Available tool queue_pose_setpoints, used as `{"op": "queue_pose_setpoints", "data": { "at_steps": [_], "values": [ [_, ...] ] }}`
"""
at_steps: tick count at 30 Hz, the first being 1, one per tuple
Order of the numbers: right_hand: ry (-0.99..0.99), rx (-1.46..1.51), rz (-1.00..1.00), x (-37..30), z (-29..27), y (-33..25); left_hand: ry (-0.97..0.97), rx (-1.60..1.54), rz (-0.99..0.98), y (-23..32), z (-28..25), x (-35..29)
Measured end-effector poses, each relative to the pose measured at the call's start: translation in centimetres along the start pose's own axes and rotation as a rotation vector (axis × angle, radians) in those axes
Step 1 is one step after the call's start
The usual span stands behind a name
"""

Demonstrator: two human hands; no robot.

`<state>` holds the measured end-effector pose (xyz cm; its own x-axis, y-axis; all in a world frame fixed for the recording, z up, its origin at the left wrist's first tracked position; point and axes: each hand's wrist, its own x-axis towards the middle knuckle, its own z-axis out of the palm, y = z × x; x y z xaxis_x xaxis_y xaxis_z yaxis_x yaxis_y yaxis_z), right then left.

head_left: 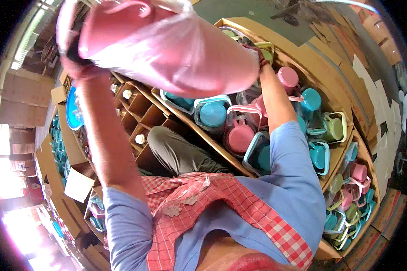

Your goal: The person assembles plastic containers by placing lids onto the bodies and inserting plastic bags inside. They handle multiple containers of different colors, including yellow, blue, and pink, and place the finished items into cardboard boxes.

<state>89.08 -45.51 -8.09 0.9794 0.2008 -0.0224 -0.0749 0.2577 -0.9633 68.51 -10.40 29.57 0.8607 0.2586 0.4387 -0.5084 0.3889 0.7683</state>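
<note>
A large pink jug (167,54), wrapped in a clear plastic bag, is held up tilted across the top of the view. My left hand (79,63), darkly gloved and blurred, grips its left end, where a pink curved part shows. Around the right end closes my right hand (257,52), in a dark glove and partly hidden behind the jug. Below it stands an open cardboard box (203,142) packed with lidded, handled jugs, such as a blue one (213,114), a pink one (241,137) and a green one (333,128).
Left of that box is a divided carton (153,117) with white-capped bottles in some compartments. Another box of jugs (348,207) sits at the lower right. Teal items fill a carton (59,144) at far left. Flattened cardboard (348,86) lies on the right.
</note>
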Motion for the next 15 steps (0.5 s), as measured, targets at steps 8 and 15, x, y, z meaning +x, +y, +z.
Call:
{"op": "queue_pose_setpoints", "data": {
  "at_steps": [8,15],
  "values": [
    [-0.045,0.068,0.321,-5.1,-4.9,-4.8,0.34,-0.216,-0.171,-18.0,-9.3,-6.7],
    [-0.192,-1.015,-0.177,-9.0,-5.8,1.3,0.286,0.177,-0.233,-18.5,3.7,-9.2]
  ]
}}
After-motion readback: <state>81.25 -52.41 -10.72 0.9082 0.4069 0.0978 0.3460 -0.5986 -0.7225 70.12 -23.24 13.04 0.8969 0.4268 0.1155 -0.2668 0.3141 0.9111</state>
